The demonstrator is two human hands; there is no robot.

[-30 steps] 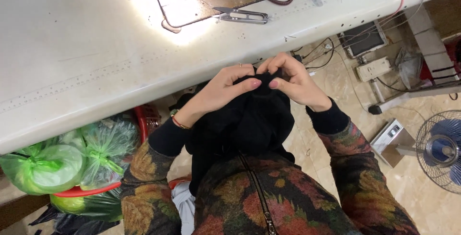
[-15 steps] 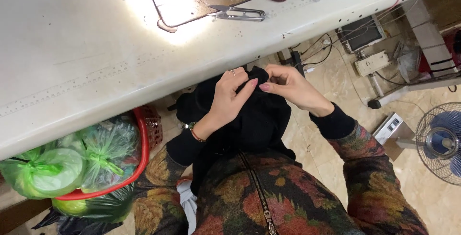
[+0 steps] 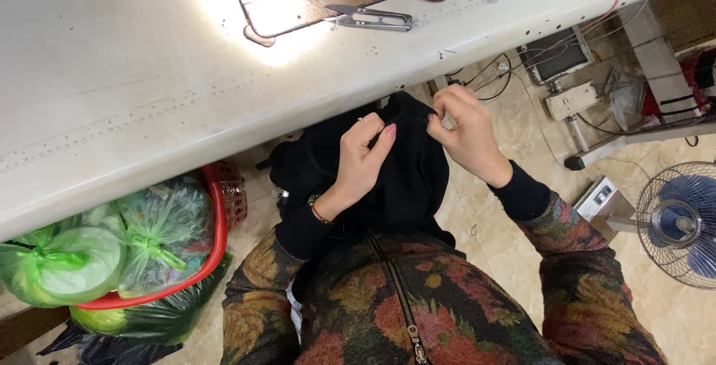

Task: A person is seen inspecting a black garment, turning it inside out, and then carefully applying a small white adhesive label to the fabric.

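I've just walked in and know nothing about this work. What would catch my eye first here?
Probably the two hands at the centre: the left hand and right hand both pinch a bunched black cloth just below the edge of the white table. Next, the bright glare near the thread snips up top, and the green bags at lower left.

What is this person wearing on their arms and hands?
Both arms are in dark sleeves patterned with rust, orange and green flowers, ending in plain black cuffs. The left hand has a thin ring, pink-painted nails and a slim reddish bracelet at the wrist. The right hand is bare, with nothing visible on it.
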